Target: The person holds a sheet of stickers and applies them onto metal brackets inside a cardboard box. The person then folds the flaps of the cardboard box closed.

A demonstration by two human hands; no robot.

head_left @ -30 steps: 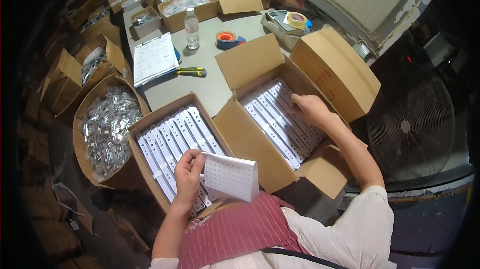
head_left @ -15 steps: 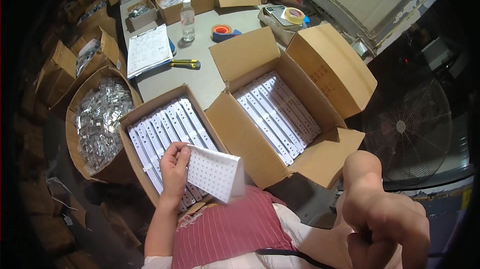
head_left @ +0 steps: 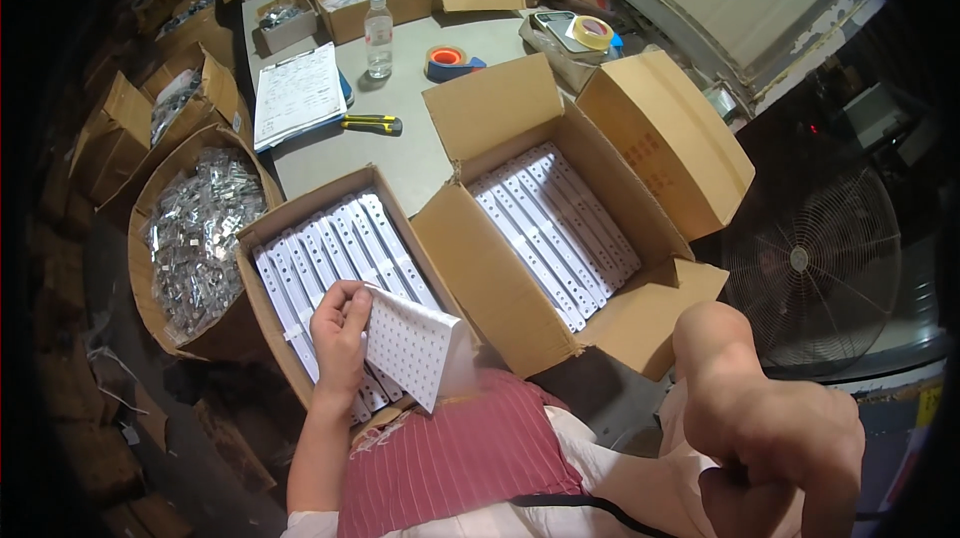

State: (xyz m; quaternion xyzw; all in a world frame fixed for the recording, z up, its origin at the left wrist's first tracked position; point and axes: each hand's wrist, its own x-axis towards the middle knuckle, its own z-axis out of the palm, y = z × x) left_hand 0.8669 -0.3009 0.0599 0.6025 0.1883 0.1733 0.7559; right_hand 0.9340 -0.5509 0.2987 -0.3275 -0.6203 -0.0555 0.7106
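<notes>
While my left hand [head_left: 340, 330] pinches the dotted sheet [head_left: 414, 346] over the left box [head_left: 308, 209], the right box's [head_left: 520, 323] edge crowds it; there's room over the table [head_left: 395, 160] beyond. Right hand [head_left: 785, 438] curled, can't tell if holding.

The grey desk [head_left: 412, 160] carried an upright clear bottle [head_left: 378, 38], a blue tape dispenser [head_left: 458, 70] (its roll [head_left: 446, 55] orange-red inside), papers [head_left: 298, 96], and, just beside those, a yellow-and-black cutter [head_left: 372, 125]. A small box [head_left: 292, 35] and wider carton [head_left: 388, 18] stood farther back; two open cartons [head_left: 505, 293] stood at the near end.
</notes>
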